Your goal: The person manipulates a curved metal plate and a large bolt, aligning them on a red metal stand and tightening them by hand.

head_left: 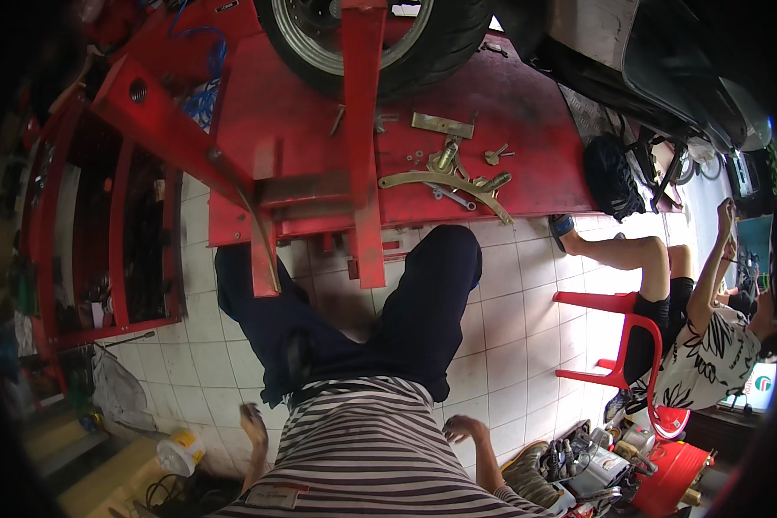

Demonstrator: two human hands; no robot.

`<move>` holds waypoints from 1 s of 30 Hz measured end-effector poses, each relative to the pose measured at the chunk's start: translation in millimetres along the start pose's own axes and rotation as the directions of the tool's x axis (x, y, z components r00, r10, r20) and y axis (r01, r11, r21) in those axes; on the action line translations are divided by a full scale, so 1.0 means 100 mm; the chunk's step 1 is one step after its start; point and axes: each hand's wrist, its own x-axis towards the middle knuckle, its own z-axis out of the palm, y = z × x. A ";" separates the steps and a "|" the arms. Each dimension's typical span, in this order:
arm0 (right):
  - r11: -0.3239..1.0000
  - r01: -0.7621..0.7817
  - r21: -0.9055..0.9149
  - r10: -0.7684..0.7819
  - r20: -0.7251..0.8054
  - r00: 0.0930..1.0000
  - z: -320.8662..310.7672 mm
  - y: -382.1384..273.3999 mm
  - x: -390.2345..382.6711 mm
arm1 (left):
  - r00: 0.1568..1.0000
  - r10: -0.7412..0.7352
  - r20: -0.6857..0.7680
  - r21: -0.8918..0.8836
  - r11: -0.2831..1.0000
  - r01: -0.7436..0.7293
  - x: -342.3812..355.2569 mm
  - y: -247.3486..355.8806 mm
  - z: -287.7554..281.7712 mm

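Observation:
My left hand (253, 425) hangs low beside my striped shirt, apart from everything, its fingers loosely extended with nothing visible in them. On the other side of my body, my right hand (466, 429) is raised a little, fingers loosely bent and apparently holding nothing. Ahead of my knees is a red metal platform (306, 186). On it lie a curved metal bracket (445, 179), a flat metal plate (443, 125), a wrench (451, 198), a small bunch of keys (497, 154) and several nuts or washers (416, 157).
A red steel frame (367, 147) rises before a motorcycle wheel (380, 78). Red shelving (116, 224) stands left, near a white bucket (180, 453). To the right, a person sits on a red plastic chair (617, 341); machine parts (596, 470) lie behind my right hand.

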 end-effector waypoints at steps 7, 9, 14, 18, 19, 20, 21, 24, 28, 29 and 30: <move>0.886 0.366 0.283 -0.365 -0.060 0.929 0.57 -0.51 -0.51 | 0.560 -0.785 0.266 0.007 0.583 0.813 -0.54 -0.86 0.34; 0.720 0.414 0.557 -0.330 -0.250 0.910 0.45 -0.56 -0.44 | 0.566 -0.776 0.279 -0.042 0.579 0.814 -0.50 -0.79 0.42; 0.400 0.535 0.744 -0.231 -0.483 0.845 0.33 -0.72 -0.33 | 0.637 -0.713 0.293 -0.134 0.629 0.766 -0.19 -0.58 0.48; 0.343 0.558 0.755 -0.206 -0.519 0.829 0.26 -0.73 -0.35 | 0.654 -0.692 0.305 -0.157 0.641 0.751 -0.08 -0.53 0.52; 0.343 0.558 0.755 -0.202 -0.521 0.829 0.25 -0.73 -0.35 | 0.651 -0.695 0.307 -0.158 0.637 0.755 -0.08 -0.52 0.52; 0.341 0.554 0.759 -0.199 -0.517 0.832 0.24 -0.73 -0.36 | 0.651 -0.694 0.307 -0.161 0.636 0.755 -0.08 -0.52 0.51; 0.342 0.555 0.759 -0.197 -0.519 0.832 0.22 -0.73 -0.37 | 0.643 -0.702 0.306 -0.165 0.626 0.762 -0.12 -0.51 0.53; 0.328 0.550 0.768 -0.189 -0.517 0.835 0.27 -0.70 -0.34 | 0.634 -0.709 0.308 -0.156 0.620 0.769 -0.11 -0.53 0.51; 0.315 0.546 0.776 -0.180 -0.517 0.837 0.31 -0.68 -0.34 | 0.612 -0.730 0.304 -0.144 0.600 0.787 -0.15 -0.58 0.48; 0.316 0.545 0.777 -0.177 -0.516 0.838 0.31 -0.67 -0.35 | 0.607 -0.734 0.303 -0.142 0.595 0.791 -0.16 -0.59 0.48; 0.312 0.545 0.778 -0.177 -0.517 0.838 0.32 -0.66 -0.34 | 0.604 -0.738 0.301 -0.143 0.592 0.793 -0.17 -0.60 0.48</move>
